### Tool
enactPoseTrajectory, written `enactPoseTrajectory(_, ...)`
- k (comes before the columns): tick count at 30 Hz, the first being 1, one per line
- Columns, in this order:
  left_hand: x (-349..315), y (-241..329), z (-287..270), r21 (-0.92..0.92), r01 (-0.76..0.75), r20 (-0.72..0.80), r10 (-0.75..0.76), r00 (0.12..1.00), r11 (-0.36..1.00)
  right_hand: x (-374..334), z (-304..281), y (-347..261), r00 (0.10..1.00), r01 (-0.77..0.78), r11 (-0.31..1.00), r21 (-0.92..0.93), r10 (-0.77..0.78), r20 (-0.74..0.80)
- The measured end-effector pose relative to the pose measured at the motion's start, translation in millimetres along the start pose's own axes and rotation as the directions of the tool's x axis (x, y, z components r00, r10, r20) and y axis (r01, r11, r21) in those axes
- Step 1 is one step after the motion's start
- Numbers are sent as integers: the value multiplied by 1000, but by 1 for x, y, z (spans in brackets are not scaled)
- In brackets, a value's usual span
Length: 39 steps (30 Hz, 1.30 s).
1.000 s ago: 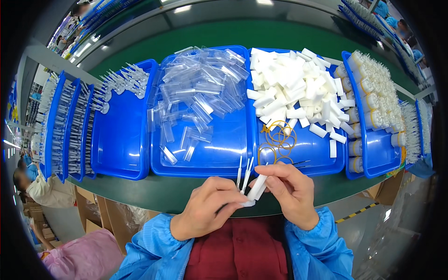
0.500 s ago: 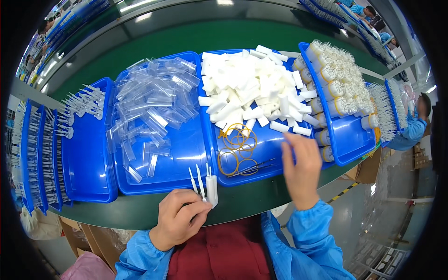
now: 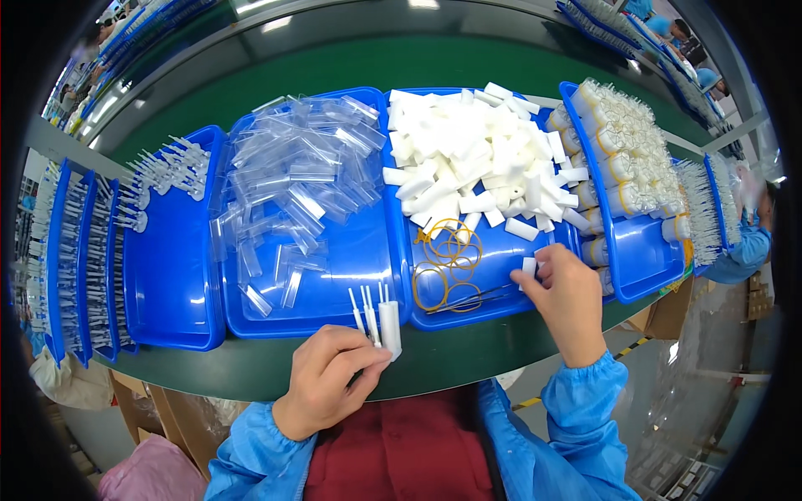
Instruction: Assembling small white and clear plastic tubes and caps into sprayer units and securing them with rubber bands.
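Above the front edge of the table my left hand (image 3: pixel 332 376) is closed on a part with several thin white prongs (image 3: pixel 369 316). A white foam sleeve (image 3: pixel 390 330) stands upright on this part, with thin tips showing above it. My right hand (image 3: pixel 568 301) pinches a loose white foam piece (image 3: pixel 529 266) between thumb and fingers over the middle tray. Behind it lies a heap of similar white foam pieces (image 3: pixel 468 150). Yellow rubber bands (image 3: pixel 447 260) and what look like tweezers (image 3: pixel 464 304) lie in the same tray, left of my right hand.
Clear plastic sleeves (image 3: pixel 313 167) fill the blue tray left of the foam. Farther left, another blue tray (image 3: pixel 171 275) holds white pronged parts (image 3: pixel 171 167), beside several upright-stacked trays (image 3: pixel 75 259). At right, a tilted tray (image 3: pixel 647 265) holds banded bundles (image 3: pixel 622 154). A co-worker's blue sleeve (image 3: pixel 743 250) shows beyond.
My right hand has moved slightly right and down, and now holds a foam piece near the heap. My left hand keeps its grip on the pronged part. The whole view has shifted a little.
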State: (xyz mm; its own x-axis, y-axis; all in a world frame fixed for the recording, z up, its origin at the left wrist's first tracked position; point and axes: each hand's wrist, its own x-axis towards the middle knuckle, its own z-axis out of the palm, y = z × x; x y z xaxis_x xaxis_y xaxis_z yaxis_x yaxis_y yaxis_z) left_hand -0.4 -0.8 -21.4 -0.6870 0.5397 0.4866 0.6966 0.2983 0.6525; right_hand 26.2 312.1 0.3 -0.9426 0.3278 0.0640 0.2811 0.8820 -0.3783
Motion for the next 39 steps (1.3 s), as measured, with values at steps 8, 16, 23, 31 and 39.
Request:
enactPoseTrajectory(8,4,9,-1,-20,-29,56,31,998,999,13,4,-13,995,76,946,316,-91,36)
enactPoseTrajectory(16,13,26,-7,43,-116,152,108,982,992,-11,28,-78,969,-93,432,897,-169,181)
enactPoseTrajectory(23,10,18,-7,60,-121,174,109,979,991,-20,23,-86,936,351,749,563,-292,-195)
enactPoseTrajectory(31,9,18,-2,48,-129,177,119,977,991,-18,16,-89,967,207,722,660,-252,-29)
enactPoseTrajectory(39,9,13,-1,45,-109,110,104,989,993,-17,12,-89,916,217,699,681,-386,104)
